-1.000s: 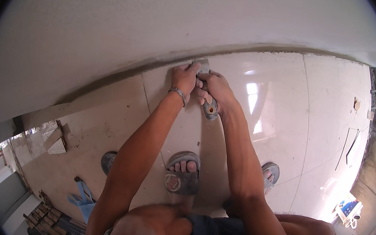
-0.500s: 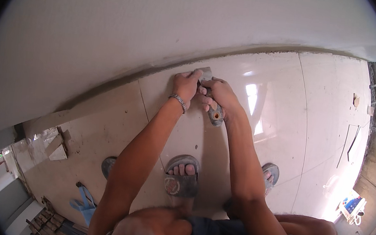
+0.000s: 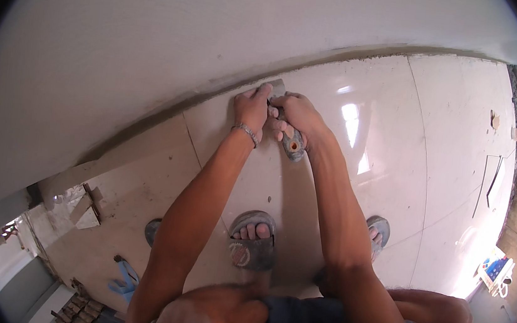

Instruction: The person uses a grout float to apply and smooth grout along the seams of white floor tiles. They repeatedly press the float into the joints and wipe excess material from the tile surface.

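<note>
The floor of glossy cream tiles (image 3: pixel 392 122) is marked with dirt and thin joints, and it meets a smooth whitish wall (image 3: pixel 157 44) along a rough brown-grey strip (image 3: pixel 149 126). A soft light-blue bag (image 3: pixel 124 281) lies at the lower left. The two hands are close together: the right hand (image 3: pixel 300 116) is wrapped around the worn grey handle of a metal-bladed scraper (image 3: pixel 292 140), and the left hand (image 3: pixel 252 107) grips near its blade. Compared with half a second ago, the blade is nearer to the wall's base.
</note>
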